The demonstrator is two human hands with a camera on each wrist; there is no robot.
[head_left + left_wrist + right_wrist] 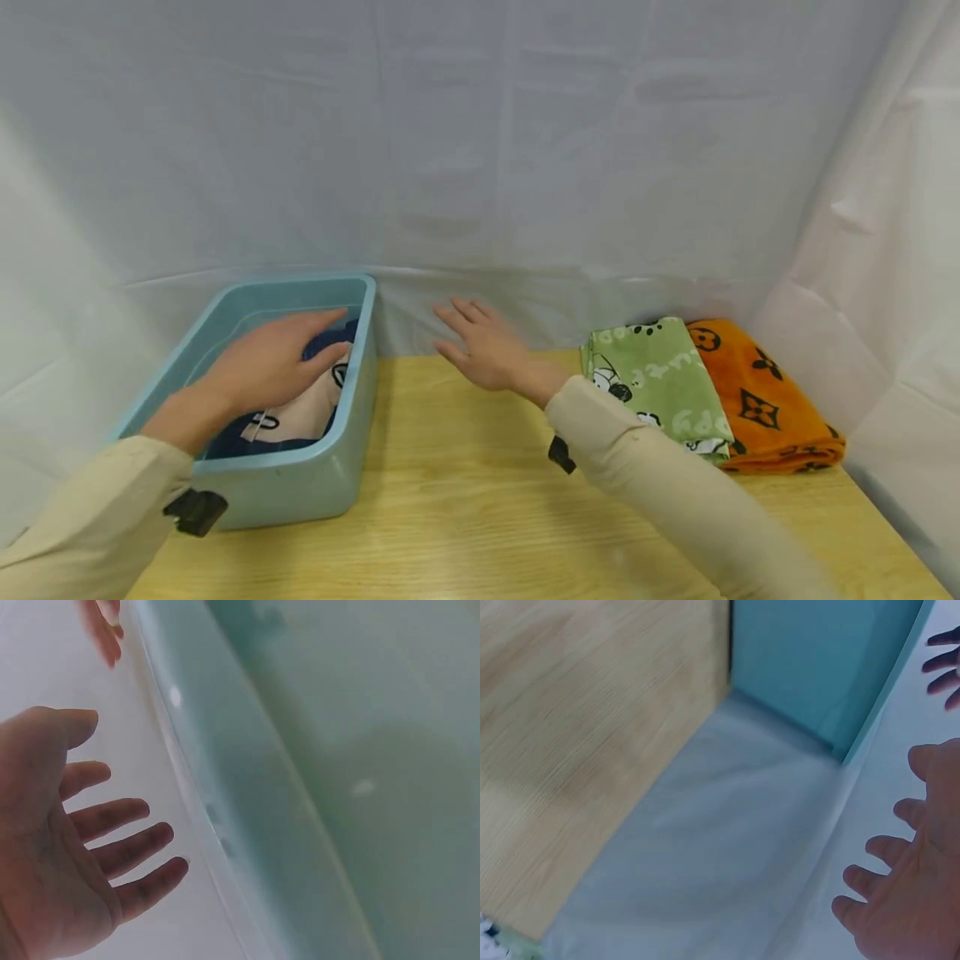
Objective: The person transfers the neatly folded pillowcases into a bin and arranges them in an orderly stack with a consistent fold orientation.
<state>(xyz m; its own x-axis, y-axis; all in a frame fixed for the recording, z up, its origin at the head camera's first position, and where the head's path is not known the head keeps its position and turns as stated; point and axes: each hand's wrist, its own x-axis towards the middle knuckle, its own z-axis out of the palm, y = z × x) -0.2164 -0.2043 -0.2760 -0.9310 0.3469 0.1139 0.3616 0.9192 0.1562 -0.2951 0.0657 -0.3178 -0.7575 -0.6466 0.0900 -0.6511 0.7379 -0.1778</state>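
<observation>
A light blue plastic bin (352, 450) stands at the left of the table with folded dark blue and beige cloth (303, 410) inside. Over the bin's opening my left hand (270, 360) is held with fingers extended and nothing in it. In the left wrist view, that hand (75, 832) has its fingers spread beside the bin's wall (247, 787). My right hand (483, 346) hovers above the table, right of the bin, fingers spread and holding nothing. The right wrist view also has this hand (915, 877) empty, its fingers apart.
A folded green cloth (660, 375) with cartoon prints lies at the right, against a folded orange cloth (780, 408) with dark motifs. The wooden table (465, 500) meets a white sheet (487, 167) hanging behind it. More white sheeting hangs at both sides.
</observation>
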